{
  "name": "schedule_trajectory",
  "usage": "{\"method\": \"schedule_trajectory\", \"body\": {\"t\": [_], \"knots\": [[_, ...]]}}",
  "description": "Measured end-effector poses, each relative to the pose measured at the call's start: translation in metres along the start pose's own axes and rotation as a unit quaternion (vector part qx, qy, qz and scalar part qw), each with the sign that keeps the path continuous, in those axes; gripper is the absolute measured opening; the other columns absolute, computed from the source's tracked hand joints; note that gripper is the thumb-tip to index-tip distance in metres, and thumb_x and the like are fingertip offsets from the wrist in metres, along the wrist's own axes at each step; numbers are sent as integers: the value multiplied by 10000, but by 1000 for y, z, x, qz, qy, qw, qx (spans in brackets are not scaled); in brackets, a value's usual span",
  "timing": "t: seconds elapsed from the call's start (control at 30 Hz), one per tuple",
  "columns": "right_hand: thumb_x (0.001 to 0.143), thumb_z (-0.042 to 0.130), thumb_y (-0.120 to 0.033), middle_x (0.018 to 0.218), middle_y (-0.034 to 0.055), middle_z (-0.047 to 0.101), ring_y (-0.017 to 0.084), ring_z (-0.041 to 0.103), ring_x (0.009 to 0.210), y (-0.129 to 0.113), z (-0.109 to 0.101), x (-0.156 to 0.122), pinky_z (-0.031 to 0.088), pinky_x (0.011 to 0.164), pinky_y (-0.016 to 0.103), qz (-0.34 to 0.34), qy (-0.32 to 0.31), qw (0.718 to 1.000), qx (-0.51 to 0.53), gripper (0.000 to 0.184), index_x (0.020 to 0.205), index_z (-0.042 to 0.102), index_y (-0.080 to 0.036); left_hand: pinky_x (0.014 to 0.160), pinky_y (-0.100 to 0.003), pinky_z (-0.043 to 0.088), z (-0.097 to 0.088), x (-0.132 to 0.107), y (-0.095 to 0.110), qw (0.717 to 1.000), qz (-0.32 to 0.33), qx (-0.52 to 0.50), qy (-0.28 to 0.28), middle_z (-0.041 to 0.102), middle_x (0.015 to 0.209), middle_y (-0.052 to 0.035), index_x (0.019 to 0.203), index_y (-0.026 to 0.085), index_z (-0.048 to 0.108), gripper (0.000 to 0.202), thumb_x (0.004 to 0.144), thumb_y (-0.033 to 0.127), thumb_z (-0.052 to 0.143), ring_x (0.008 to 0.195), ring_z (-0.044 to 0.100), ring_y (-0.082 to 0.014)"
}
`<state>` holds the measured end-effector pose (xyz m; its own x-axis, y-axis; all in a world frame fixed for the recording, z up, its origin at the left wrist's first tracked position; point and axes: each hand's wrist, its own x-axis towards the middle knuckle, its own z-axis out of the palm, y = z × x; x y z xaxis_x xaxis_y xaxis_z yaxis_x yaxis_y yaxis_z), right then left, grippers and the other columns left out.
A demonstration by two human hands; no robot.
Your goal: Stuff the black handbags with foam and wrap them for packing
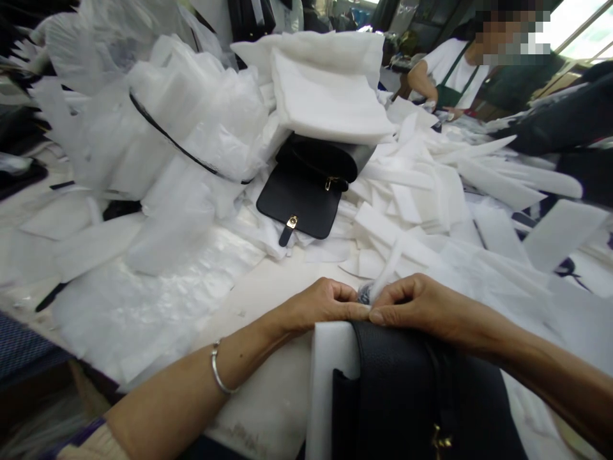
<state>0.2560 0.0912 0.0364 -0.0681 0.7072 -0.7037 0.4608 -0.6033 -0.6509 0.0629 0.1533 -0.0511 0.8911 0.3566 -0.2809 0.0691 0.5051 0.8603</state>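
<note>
The person's left hand (325, 303) and right hand (416, 303) meet at the top edge of a black bag (397, 390), thumb and forefinger of each closed in a pinch; what lies between their tips is hidden, so I cannot tell whether they grip the edge itself or something small on it. The black bag is at the bottom of the view, right of centre, at the near side of a pale table (268, 287). White foam (330, 358) shows along its left side, though whether it sits inside or against the bag cannot be told. Just behind the fingertips is a small dark-patterned piece (364, 293), its pattern too fine to read, beside a white strip (389, 268). Farther back, a second black bag (306, 198) lies with its flap spread toward the person, its interior mostly in shadow; thick white padding (330, 96) rests above it. To the left, cloudy plastic wrapping (191, 115) heaps up, its contents blurred. Gold fittings (441, 441) on the nearer bag and a gold clasp (292, 222) on the other are too small for any marking to be read.
</note>
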Motion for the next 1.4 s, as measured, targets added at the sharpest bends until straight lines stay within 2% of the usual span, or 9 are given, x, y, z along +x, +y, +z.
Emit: {"method": "schedule_trajectory", "body": {"t": [0.23,0.5,0.63,0.77,0.83,0.93,1.03,1.23,1.4], "knots": [[609,807,-488,584,-2,586,112,440,536,2,1,4,337,505,238,-5,15,1000,8,328,640,721,-173,533,-224,258,0,3,-1,1000,-19,-13,7,506,652,45,799,113,680,476,616,530,819,566,367,-67],[646,721,-384,513,-37,449,79,322,487,-3,8,7,229,445,229,28,58,997,-37,246,589,641,-159,505,-219,253,2,2,0,999,-33,-6,42,513,615,45,724,119,634,511,561,561,832,533,384,-65],[645,703,-386,493,-47,397,75,288,470,-2,11,8,192,428,233,38,69,995,-67,264,560,575,-171,497,-218,232,2,-1,2,998,-10,43,41,465,586,61,681,136,597,476,641,575,777,528,347,-62],[662,700,-438,503,-44,396,82,289,486,1,11,7,198,437,238,38,79,992,-94,307,574,582,-169,530,-212,253,1,-1,4,995,16,95,37,476,629,49,675,134,584,455,682,556,754,586,369,-75],[664,703,-447,511,-41,411,87,303,499,1,9,6,215,446,237,35,79,990,-111,310,589,607,-162,532,-215,249,1,0,4,993,21,108,41,449,617,52,652,135,564,460,703,560,732,588,356,-77],[670,689,-435,547,-32,467,93,342,524,1,4,5,255,474,236,18,46,992,-117,285,629,654,-155,512,-221,217,2,1,2,992,18,114,46,389,588,65,629,149,513,462,722,556,712,566,313,-75],[699,641,-386,578,-28,508,100,376,544,1,0,5,282,505,243,-3,14,992,-127,235,668,688,-158,514,-216,215,2,2,0,994,7,105,43,404,606,64,666,153,524,428,731,535,704,573,319,-76],[670,640,-300,601,-16,593,119,464,579,2,2,10,330,544,252,6,64,986,-157,159,677,733,-171,532,-209,250,2,2,2,991,17,126,43,418,622,59,691,143,576,374,756,496,680,587,337,-78],[650,655,-278,655,2,660,130,514,599,4,4,13,358,546,240,2,65,993,-97,159,724,747,-172,528,-204,256,0,1,3,992,14,124,34,455,657,44,758,128,630,351,781,477,663,606,360,-82]]}}
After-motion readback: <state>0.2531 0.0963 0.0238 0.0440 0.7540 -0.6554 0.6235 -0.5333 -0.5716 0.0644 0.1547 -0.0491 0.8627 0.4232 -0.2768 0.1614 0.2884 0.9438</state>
